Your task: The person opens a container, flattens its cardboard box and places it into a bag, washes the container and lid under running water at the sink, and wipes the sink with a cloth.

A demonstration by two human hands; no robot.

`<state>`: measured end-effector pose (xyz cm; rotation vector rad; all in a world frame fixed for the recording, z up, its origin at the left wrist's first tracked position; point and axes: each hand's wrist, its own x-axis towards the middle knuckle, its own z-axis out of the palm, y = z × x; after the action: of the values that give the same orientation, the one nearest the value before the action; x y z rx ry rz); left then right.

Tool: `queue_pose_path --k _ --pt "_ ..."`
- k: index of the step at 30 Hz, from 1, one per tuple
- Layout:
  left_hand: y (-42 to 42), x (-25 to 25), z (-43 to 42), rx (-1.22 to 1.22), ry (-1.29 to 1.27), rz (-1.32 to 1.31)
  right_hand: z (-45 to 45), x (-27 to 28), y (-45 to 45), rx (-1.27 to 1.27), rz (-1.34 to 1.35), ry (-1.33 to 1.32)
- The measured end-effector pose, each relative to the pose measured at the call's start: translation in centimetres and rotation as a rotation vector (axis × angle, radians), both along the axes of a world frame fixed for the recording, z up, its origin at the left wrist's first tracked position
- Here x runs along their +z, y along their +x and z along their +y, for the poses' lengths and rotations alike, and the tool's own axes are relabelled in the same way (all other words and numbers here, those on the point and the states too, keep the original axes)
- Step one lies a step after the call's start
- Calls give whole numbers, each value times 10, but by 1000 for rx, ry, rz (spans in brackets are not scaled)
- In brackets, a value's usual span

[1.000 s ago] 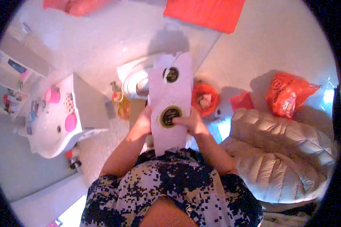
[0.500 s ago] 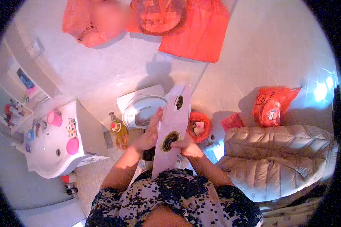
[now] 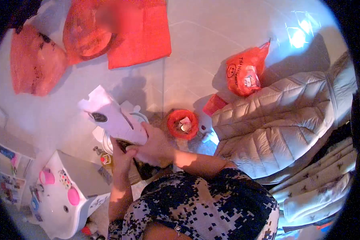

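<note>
Package (image 3: 115,119), pale and oval-marked, held up partly covering the toilet (image 3: 107,144) from view, left of the red bin (image 3: 172,129); slanting along its long axis from near right to far left; pointing far left with its jagged end; pinched at its near end in left hand (image 3: 123,162) and right hand (image 3: 157,147).

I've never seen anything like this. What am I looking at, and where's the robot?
There is no robot here, just a person's bare hands. Every picture comes from one camera worn on the person's head, looking forward and down. The left hand and right hand together hold the lower end of a pale packet with a dark oval emblem. Nearby, a pink cup sits on a white sink. Off to the right is a padded garment.
</note>
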<state>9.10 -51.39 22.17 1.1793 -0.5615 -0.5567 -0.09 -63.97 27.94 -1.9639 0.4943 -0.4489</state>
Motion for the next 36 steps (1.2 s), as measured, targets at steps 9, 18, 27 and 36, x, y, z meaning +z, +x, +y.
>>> queue_pose_path --k 9,18,27,36 --pt "-20 30 -13 -210 -268 412 17 -7 -4 209 -164 283" --pt "-13 9 -10 -181 -143 351 7 -62 14 161 -356 612" --pt "7 6 -11 -191 258 208 7 -32 9 134 -204 834" --pt "0 33 -17 -137 25 80 -22 -27 32 201 1 -223"
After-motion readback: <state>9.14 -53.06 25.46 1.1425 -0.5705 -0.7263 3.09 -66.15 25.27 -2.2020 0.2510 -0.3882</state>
